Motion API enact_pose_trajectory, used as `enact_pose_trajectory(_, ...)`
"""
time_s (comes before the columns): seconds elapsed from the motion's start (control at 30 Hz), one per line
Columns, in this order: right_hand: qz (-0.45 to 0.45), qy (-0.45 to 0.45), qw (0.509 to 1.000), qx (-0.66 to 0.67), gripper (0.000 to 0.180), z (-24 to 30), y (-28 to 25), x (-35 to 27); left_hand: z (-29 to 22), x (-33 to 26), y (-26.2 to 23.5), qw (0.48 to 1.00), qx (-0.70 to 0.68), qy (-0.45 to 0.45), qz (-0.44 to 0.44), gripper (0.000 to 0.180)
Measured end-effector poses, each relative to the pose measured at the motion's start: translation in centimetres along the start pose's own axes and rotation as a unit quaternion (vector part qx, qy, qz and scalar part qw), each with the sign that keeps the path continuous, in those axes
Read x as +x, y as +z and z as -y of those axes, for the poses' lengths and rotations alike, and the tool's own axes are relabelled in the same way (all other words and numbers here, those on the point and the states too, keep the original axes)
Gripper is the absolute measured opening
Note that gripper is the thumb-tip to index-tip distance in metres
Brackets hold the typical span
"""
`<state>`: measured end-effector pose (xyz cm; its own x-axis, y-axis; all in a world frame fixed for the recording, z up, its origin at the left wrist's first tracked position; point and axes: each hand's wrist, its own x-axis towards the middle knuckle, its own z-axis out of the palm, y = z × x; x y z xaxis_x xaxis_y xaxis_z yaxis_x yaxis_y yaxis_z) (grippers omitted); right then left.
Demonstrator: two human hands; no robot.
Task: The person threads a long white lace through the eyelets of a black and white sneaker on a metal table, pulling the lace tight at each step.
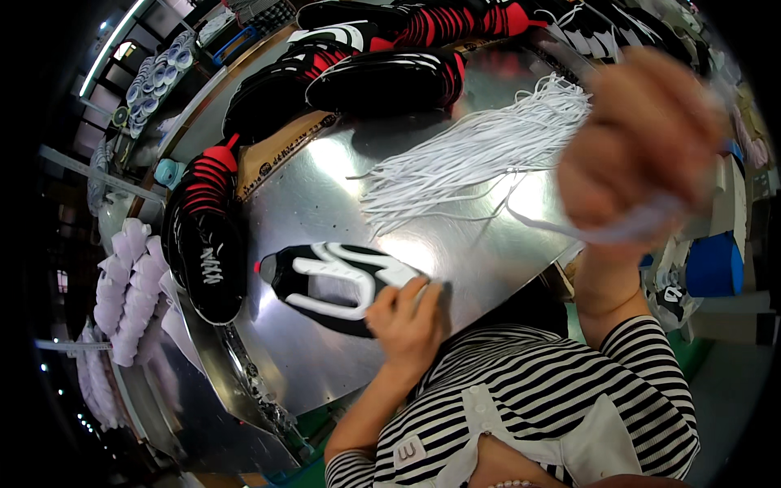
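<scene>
A black shoe upper with white stripes [329, 307] lies on the metal table in front of me, its small red tab pointing left. My left hand [409, 324] grips its right end, fingers curled over the edge. Blurred by motion, my right hand [639, 150] is raised at the right, close to the camera. Its fingers are closed on a white shoelace [541, 225], which trails left toward the table. Beyond the upper, a bundle of white shoelaces [480, 159] is spread across the table.
Black and red shoes [386, 81] line the table's far side, and another shoe [207, 244] stands at its left edge. A strip of brown cardboard [285, 150] lies among them. White stacked pieces [130, 285] are at the left; a blue container [714, 264] is at the right.
</scene>
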<state>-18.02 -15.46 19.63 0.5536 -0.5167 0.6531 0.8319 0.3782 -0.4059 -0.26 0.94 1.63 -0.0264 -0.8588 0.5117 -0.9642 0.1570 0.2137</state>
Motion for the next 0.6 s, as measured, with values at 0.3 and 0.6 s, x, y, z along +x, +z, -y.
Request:
enact_pose_trajectory(0.3, -0.146, 0.007, 0.987, -0.066, 0.009, 2.4, -0.1, -9.7, 3.6, 1.2, -0.7, 0.999, -0.038, -0.005, -0.025, 0.023)
enact_pose_trajectory(0.6, -0.282, 0.348, 0.82, -0.355, 0.021, -15.8, -7.4, -12.6, 12.6, 2.3, -4.2, 0.82, -0.213, -0.34, 0.41, 0.038)
